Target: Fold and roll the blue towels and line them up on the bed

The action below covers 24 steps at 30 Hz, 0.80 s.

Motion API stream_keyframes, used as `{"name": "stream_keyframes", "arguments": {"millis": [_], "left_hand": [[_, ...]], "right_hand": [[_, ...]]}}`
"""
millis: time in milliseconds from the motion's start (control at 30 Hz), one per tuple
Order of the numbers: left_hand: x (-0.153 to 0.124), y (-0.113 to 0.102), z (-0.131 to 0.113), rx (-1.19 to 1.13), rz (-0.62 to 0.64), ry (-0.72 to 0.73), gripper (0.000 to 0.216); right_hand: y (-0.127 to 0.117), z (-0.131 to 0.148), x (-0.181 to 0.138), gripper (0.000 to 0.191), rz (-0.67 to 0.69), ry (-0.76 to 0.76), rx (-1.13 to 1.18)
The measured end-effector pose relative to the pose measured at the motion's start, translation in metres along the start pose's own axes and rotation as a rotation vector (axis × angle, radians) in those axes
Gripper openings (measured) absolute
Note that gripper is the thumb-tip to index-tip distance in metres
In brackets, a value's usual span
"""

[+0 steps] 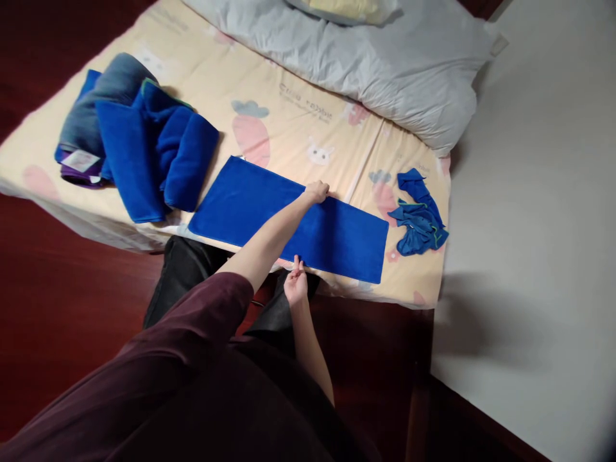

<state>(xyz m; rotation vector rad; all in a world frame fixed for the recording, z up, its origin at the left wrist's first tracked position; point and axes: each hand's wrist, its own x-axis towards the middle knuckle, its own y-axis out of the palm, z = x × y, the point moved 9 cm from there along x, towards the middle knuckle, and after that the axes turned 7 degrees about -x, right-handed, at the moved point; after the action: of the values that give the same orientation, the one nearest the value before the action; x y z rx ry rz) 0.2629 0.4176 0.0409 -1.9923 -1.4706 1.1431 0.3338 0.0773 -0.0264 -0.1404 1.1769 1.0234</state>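
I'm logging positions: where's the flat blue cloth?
In the head view, the flat blue cloth lies at centre on the bed, right of the blue pile, left of the small crumpled cloth.

This is a bedroom in a home: a bed [36,144] wears a carrot-and-rabbit sheet [291,138], plump white bedding [356,64] lies along the bed's far side, a pale wall [534,192] right of it, reddish flooring [72,301] left.

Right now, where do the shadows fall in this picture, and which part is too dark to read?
Head view: a dark band of shadow crosses the flat blue cloth beside the left hand; head view: a broad, soft shadow lies on the pale wall; head view: the space below the bed's near edge is too dark for detail.
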Motion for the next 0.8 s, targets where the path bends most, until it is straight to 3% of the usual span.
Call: {"name": "stream_keyframes", "arguments": {"millis": [300,600,800], "left_hand": [[0.005,-0.011,0.004,-0.126,-0.061,0.01,0.04],[0.01,-0.013,0.004,-0.18,-0.112,0.041,0.04],[0.0,-0.026,-0.008,-0.196,-0.147,0.084,0.041]], "right_hand": [[0.0,-0.002,-0.006,0.032,-0.019,0.037,0.005],[-0.01,-0.011,-0.012,0.021,-0.025,-0.018,-0.042],[-0.017,-0.009,-0.02,0.019,-0.007,-0.077,-0.07]]}}
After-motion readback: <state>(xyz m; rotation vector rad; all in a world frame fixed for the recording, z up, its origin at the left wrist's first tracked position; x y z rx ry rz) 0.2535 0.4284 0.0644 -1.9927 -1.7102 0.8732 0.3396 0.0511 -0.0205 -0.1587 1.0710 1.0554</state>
